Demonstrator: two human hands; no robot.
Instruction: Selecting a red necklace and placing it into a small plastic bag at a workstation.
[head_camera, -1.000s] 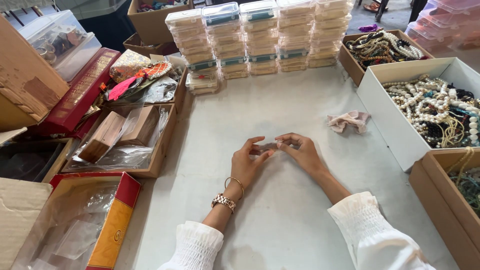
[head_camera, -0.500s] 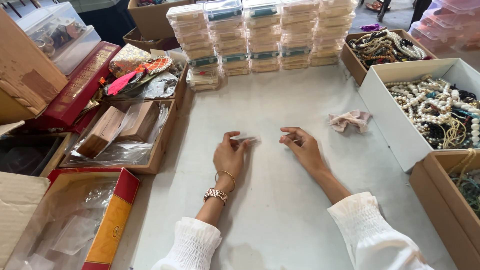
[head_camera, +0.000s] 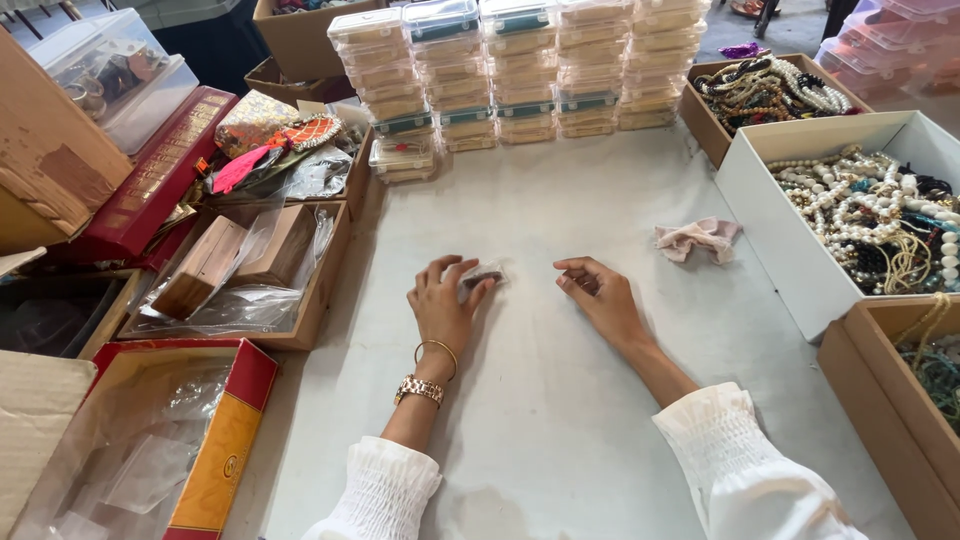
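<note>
Left grip (head_camera: 443, 305) lies palm-down on the pale tabletop (head_camera: 560, 440), its fingertips pressing a small clear packet (head_camera: 484, 277) with something dark inside; the packet lies flat at the middle of the tabletop. Right grip (head_camera: 597, 295) rests near the packet but apart from it, fingers loosely curled, holding nothing that shows. Between the two lies a narrow bare gap. Bare cloth spreads on the near side of both wrists and on the far side up to the stacked clear boxes (head_camera: 500, 70). To the right a pink cloth scrap (head_camera: 697, 238) lies near the wall of the white box of beads (head_camera: 770, 215). To the left, a brown tray of plastic bags (head_camera: 325, 290) edges the open space, just beside the left grip.
</note>
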